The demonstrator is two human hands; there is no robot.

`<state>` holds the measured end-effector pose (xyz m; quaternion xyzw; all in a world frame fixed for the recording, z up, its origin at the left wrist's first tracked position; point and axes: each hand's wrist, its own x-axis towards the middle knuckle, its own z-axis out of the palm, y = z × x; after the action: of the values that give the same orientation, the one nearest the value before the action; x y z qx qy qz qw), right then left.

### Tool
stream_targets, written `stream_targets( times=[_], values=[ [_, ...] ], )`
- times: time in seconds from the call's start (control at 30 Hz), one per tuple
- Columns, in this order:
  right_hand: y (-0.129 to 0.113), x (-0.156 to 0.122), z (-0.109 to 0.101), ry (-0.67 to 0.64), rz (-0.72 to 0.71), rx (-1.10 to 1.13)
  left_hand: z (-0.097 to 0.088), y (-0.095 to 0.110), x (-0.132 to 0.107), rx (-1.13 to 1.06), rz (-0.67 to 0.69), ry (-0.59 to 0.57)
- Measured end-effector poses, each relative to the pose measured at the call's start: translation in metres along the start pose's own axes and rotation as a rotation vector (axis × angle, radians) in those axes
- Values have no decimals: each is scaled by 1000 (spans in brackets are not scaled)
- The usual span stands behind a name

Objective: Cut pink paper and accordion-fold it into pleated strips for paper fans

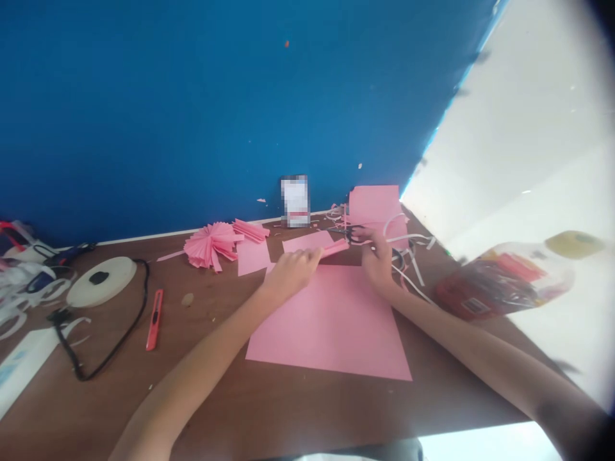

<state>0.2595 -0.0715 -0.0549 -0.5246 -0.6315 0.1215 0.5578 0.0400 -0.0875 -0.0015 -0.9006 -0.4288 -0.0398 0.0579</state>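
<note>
My left hand [291,272] is closed around a folded pink paper strip [334,248] that sticks out to the right. My right hand [377,259] grips a pair of black scissors [346,232] whose blades meet the strip's end. Both hands hover over a large pink paper sheet [331,323] lying flat on the brown table [202,384]. A smaller pink sheet [307,242] lies just behind the hands.
Pink paper fans [214,244] and a pink square [253,256] lie left of the hands, a pink paper stack [375,205] at the back. A red utility knife [154,319], black cable [110,346], white tape roll [100,280] sit left; a plastic bag [504,278] right.
</note>
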Motion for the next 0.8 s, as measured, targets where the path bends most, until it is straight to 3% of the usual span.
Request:
stream_targets(
  times=[0.1, 0.3, 0.43, 0.8],
  values=[
    [-6, -10, 3, -176, -158, -103, 23, 9, -10, 37, -28, 68],
    [-9, -16, 0, -206, -311, -372, 51, 15, -11, -30, -64, 185],
    [-9, -17, -1, -437, -500, -398, 51, 14, -8, -63, -104, 199],
    [-5, -21, 7, -628, -635, -553, 37, 18, -6, -58, -59, 142]
  ],
)
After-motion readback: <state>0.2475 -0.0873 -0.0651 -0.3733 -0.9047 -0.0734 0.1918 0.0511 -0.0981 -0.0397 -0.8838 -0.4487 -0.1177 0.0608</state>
